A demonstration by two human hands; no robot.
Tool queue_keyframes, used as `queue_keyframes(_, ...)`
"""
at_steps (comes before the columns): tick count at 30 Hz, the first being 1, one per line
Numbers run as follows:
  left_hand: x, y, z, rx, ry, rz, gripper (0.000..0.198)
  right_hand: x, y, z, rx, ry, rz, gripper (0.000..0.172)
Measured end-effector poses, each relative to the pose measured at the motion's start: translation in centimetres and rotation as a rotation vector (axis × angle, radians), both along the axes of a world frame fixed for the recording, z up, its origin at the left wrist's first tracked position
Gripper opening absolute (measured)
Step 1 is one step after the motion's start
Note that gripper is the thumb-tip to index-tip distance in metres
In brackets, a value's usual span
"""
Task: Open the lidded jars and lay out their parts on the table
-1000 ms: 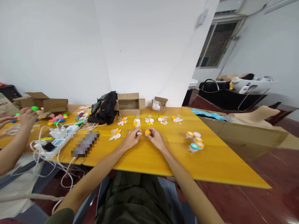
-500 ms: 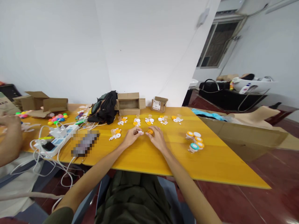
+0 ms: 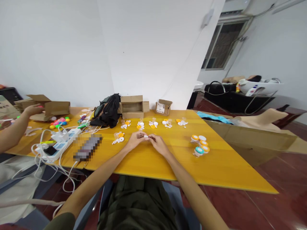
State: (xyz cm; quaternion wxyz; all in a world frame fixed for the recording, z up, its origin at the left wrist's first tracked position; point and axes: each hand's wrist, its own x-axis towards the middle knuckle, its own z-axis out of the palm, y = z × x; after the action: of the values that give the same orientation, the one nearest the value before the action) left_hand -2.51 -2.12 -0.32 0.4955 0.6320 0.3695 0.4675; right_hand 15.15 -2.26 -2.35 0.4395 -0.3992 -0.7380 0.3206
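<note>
Over the middle of the yellow table (image 3: 230, 169), my two hands meet at the fingertips. My left hand (image 3: 135, 140) is closed on small white dice (image 3: 145, 136) with dark dots. Closed as well, my right hand (image 3: 158, 143) reaches the dice with its fingertips. A sliver of an orange cap (image 3: 155, 134) shows at its fingers; the rest is hidden. Beyond lies a row of sets with white discs (image 3: 141, 124), orange rings (image 3: 153, 126), dice and clear cups. Another such set, with a white disc (image 3: 121, 139), lies left of my left hand.
Several lidded clear cups (image 3: 199, 151) stand to the right. Cardboard boxes (image 3: 131, 114) and a black bag (image 3: 107, 111) line the back. On the left are a power strip (image 3: 59, 147), cables, a blurred-out device (image 3: 87, 147), coloured balls (image 3: 59, 122) and another person's arm (image 3: 14, 134).
My right hand has moved left, bringing its fingertips to the dice at my left hand. The orange cap is now mostly hidden. The other person's hand has reached toward the cardboard box.
</note>
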Motion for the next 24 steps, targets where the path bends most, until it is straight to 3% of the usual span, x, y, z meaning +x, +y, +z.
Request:
queue_keyframes(11, -0.29, -0.14, 0.34, -0.023, -0.006, -0.012, 0.042, 0.05, 0.18, -0.31, -0.054, -0.014, 0.066, 0.049)
queue_keyframes(24, -0.24, -0.19, 0.15, -0.076, -0.056, -0.051, 0.040, 0.02, 0.49, -0.58, -0.216, 0.060, 0.130, 0.047)
